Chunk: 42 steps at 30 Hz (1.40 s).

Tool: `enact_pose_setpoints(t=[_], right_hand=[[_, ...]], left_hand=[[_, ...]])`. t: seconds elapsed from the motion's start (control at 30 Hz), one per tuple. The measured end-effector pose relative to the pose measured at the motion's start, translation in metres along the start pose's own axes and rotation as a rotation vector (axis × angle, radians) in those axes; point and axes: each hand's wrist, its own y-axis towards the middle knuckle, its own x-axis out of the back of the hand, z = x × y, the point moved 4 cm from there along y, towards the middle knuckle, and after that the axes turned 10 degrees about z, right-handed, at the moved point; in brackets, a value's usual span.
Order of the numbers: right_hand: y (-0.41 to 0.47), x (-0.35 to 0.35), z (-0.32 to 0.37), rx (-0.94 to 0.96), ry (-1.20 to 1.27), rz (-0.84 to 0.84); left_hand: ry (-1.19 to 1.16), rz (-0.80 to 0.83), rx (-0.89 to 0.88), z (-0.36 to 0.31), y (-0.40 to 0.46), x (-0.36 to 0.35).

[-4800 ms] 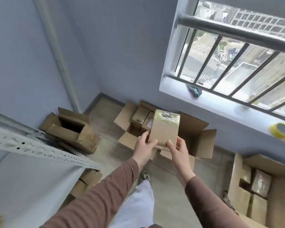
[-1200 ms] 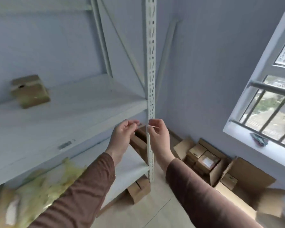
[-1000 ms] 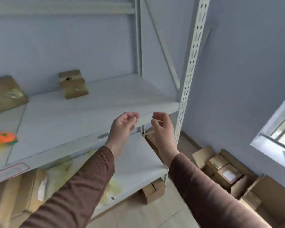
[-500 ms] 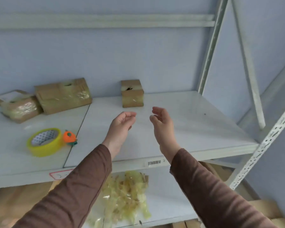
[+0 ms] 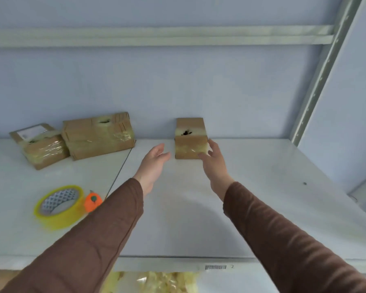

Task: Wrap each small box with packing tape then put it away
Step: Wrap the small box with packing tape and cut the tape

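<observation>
Up on the white shelf (image 5: 262, 187): small taped box (image 5: 191, 138) against the back wall, a dark hole in its top face. Right hand (image 5: 215, 163) at the box's right front corner, fingers spread and only loosely bent, fingertips at or just touching the taped side; actual contact hard to tell, nothing gripped. Left hand (image 5: 154, 163) just left of the box and apart from it, palm turned inward, fingers relaxed and nearly straight, holding nothing. Brown sleeves on both arms. Well left of the box, also by the wall: larger taped box (image 5: 97, 135), and touching its left side a third taped box (image 5: 39, 144) with a white label on top. Nearer the shelf's front edge, left of the box: yellow tape roll (image 5: 58, 206) lying flat, small orange cutter (image 5: 92, 201) touching its right side. Barcode sticker (image 5: 216, 267) on the front lip.
</observation>
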Motion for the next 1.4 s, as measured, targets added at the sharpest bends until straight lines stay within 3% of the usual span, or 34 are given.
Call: enact_pose_setpoints(t=[0.33,0.6,0.77,0.87,0.97,1.03,1.17,1.4], right_hand=[[0.049,-0.005,0.000,-0.162,0.022,0.069],[0.034,-0.004,-0.009,-0.075,0.070,0.011],[0.032,-0.018,-0.001,-0.102,0.033,0.148],[0.026,-0.018,0.003,-0.130,0.045,0.136],[0.010,-0.015,0.003,-0.139,0.041,0.069],[-0.005,-0.019,0.002,-0.147,0.046,0.020],[-0.027,-0.032,-0.005,-0.150,0.107,0.012],[-0.038,-0.031,0.006,-0.118,0.079,0.032]], left_hand=[[0.000,0.187,0.134,-0.011,0.068,-0.026],[-0.217,0.259,0.017,-0.008,-0.051,-0.053],[-0.071,0.332,0.063,-0.008,-0.098,-0.054],[0.000,0.182,-0.120,-0.022,-0.089,-0.018],[0.141,-0.147,-0.292,-0.034,-0.063,0.043],[0.179,-0.225,-0.238,-0.027,-0.042,0.077],[-0.001,0.044,0.092,0.003,-0.018,0.086],[-0.085,0.166,0.082,0.007,-0.052,0.075]])
